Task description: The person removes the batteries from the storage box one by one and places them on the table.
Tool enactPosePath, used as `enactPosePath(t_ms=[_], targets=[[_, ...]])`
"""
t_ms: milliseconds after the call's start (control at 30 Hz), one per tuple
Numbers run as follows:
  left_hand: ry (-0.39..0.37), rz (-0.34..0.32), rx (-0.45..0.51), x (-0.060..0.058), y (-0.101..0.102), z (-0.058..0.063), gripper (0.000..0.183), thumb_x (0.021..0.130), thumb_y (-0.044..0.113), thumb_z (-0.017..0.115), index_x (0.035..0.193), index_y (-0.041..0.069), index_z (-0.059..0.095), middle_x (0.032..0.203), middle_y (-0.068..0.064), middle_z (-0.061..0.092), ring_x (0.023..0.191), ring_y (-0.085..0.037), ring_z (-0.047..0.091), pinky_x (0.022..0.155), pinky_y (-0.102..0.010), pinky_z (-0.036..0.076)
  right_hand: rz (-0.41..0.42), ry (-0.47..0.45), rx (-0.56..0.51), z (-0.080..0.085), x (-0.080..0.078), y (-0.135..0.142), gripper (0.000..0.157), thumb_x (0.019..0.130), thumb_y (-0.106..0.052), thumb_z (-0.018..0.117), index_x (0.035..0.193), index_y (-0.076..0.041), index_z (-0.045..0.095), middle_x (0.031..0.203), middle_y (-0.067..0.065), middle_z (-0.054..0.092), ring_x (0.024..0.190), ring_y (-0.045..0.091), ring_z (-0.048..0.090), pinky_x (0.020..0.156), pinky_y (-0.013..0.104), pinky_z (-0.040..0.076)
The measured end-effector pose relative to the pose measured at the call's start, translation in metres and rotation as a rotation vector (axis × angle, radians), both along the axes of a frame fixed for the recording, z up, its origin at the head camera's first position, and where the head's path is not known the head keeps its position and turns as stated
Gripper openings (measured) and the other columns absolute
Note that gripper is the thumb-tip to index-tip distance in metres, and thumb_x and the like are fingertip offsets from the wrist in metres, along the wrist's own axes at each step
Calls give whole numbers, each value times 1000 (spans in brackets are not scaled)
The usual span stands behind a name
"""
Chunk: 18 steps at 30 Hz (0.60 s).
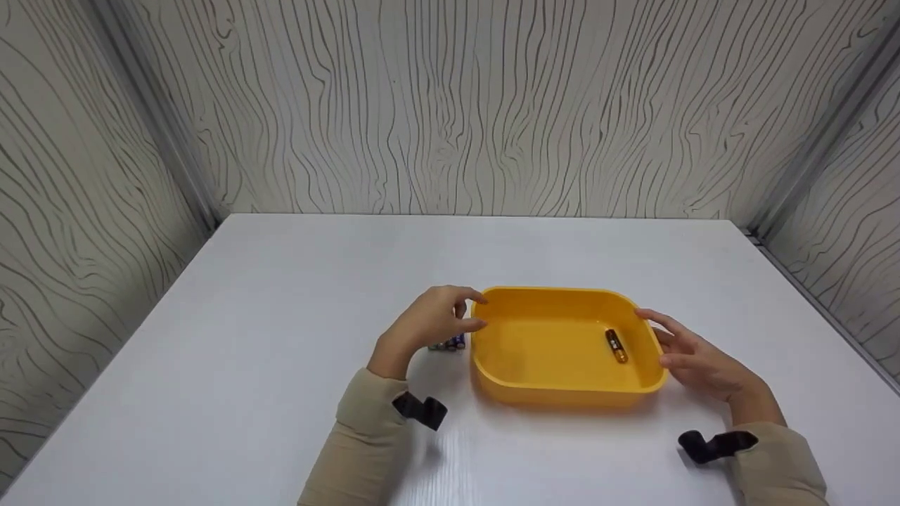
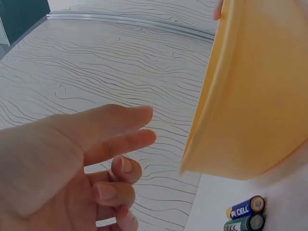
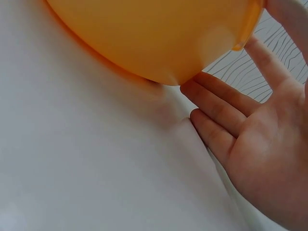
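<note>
A yellow plastic basin (image 1: 562, 397) stands on the white table, with one dark battery with a copper-coloured end (image 1: 616, 346) lying inside near its right wall. My left hand (image 1: 432, 316) hovers at the basin's left rim; the left wrist view shows its fingers apart from the wall and nothing held. Below that hand several batteries (image 1: 457, 342) lie side by side, partly hidden by it. Among them are a blue one (image 2: 246, 208) and a green one (image 2: 245, 224). My right hand (image 1: 706, 362) touches the basin's right side, thumb and index fingertip at the rim, other fingers extended along the outer wall.
The white tabletop (image 1: 246, 316) extends around the basin. Wood-patterned panels (image 1: 450, 105) rise behind the table and on both sides, joined by metal corner strips. Black wrist mounts (image 1: 420, 410) sit on the beige sleeves (image 1: 358, 443).
</note>
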State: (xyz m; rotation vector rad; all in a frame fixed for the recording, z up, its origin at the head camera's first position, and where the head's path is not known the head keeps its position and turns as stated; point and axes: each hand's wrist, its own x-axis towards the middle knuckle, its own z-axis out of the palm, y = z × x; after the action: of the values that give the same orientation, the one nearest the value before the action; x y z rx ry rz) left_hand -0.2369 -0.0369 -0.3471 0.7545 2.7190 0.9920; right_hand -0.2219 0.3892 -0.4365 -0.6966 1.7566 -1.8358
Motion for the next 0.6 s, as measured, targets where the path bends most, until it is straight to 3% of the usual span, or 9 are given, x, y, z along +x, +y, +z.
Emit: enactPosePath(t_ms=[233,600], targets=[[1,-82,6,7,20,-1,36,90,24,67,123,9,65,72,3,44,64,-10,39,59,-19,31,-23,6,18,2,1,0,65,98,2,43,151,-30,23,145,-20,40,126,2,53,105,16,42],[20,-108,-88,15,52,-12,36,89,28,69,121,12,67,72,3,47,63,-8,41,57,-17,30,-30,4,26,0,1,0,66,98,1,43,151,-31,22,146,-23,39,127,0,52,105,16,41]])
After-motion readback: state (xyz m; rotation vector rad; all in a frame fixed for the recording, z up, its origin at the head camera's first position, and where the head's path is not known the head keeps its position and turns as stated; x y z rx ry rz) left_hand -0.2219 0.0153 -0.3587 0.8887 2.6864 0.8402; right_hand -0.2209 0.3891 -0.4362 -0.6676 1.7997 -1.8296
